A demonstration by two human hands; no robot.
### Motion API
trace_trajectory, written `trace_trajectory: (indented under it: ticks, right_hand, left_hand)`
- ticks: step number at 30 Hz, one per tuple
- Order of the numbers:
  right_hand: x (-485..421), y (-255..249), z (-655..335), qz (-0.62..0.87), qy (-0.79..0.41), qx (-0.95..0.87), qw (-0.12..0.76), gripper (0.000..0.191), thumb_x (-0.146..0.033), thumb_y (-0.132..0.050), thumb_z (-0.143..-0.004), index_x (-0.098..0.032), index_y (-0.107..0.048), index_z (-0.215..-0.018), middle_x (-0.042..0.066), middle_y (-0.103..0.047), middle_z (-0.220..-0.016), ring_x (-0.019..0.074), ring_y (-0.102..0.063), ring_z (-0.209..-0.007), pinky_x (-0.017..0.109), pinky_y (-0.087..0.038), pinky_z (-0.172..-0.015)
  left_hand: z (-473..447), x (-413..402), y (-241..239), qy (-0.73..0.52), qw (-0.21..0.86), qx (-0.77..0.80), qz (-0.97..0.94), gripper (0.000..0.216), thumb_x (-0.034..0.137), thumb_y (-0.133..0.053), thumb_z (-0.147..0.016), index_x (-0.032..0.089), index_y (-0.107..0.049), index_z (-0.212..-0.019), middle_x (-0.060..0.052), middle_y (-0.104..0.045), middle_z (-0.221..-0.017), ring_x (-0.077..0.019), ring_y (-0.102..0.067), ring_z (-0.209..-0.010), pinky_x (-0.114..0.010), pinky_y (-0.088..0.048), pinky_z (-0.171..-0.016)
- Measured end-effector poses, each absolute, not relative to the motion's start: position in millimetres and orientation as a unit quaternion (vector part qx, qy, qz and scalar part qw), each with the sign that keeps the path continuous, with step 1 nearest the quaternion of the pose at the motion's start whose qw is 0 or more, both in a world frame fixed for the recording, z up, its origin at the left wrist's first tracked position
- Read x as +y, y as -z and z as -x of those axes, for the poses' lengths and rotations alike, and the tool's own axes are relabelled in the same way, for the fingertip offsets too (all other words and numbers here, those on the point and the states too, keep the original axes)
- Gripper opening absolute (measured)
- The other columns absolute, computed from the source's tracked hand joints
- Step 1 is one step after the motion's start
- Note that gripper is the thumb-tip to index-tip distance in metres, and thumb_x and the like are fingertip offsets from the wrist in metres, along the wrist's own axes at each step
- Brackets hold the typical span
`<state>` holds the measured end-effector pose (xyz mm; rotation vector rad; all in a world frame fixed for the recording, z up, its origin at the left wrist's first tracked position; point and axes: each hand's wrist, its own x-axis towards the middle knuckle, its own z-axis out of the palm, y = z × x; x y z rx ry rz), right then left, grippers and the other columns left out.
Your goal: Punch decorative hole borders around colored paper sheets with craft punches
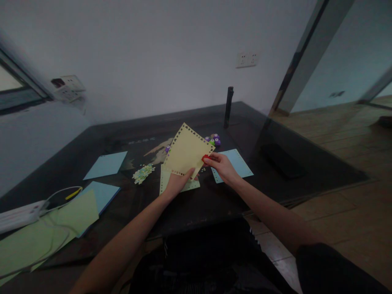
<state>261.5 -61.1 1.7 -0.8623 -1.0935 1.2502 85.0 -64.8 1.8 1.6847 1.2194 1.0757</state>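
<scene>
My left hand (177, 181) pinches the near corner of a yellow paper sheet (186, 150) and holds it tilted above the dark table (214, 200). Small shapes are punched all along the sheet's edges. My right hand (222, 165) grips a small red punch (205, 158) at the sheet's right edge. Under the sheet lies a pale green sheet (165, 181). A blue sheet with a punched border (237, 161) lies just right of my right hand.
Purple and green punches (214, 140) cluster behind the yellow sheet. A heap of paper bits (143, 172) lies to the left. Blue sheets (106, 164) and green sheets (45, 232) sit at left with a power strip (18, 215) and cables. A dark post (228, 107) stands at the back.
</scene>
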Motion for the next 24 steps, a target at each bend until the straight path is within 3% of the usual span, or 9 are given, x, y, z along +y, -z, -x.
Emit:
trace_trajectory:
  ticks: [6,18,24]
  right_hand:
    - [-61.1,-1.9,-262.2,0.381,-0.528,-0.482,0.586,0.026,-0.038,-0.076,-0.060,-0.019,-0.069,-0.075,0.003,-0.068,-0.079,0.0151,-0.060,-0.073,0.032,-0.049,-0.074]
    - [-60.1,-0.2,-261.7,0.368,-0.529,-0.482,0.593,0.024,-0.036,-0.075,-0.062,-0.019,-0.069,-0.077,0.002,-0.067,-0.076,0.0158,-0.060,-0.074,0.032,-0.048,-0.074]
    - [-60.7,1.9,-260.7,0.370,-0.509,-0.487,0.606,0.022,-0.038,-0.074,-0.063,-0.019,-0.068,-0.074,0.002,-0.066,-0.074,0.0161,-0.059,-0.071,0.033,-0.047,-0.073]
  left_hand:
    - [-85.6,-65.1,-5.5,-0.430,0.373,0.497,-0.655,0.033,0.019,-0.060,-0.075,0.016,-0.062,-0.108,-0.006,-0.072,-0.096,-0.0201,-0.060,-0.109,-0.036,-0.036,-0.106]
    - [-85.1,-66.4,-4.1,-0.431,0.372,0.491,-0.659,0.029,0.018,-0.060,-0.075,0.018,-0.064,-0.104,-0.005,-0.071,-0.096,-0.0199,-0.055,-0.115,-0.037,-0.031,-0.109]
    - [-83.9,-65.4,-0.8,-0.415,0.398,0.471,-0.669,0.012,0.026,-0.060,-0.076,0.019,-0.068,-0.080,-0.004,-0.071,-0.068,-0.0222,-0.066,-0.092,-0.038,-0.039,-0.103]
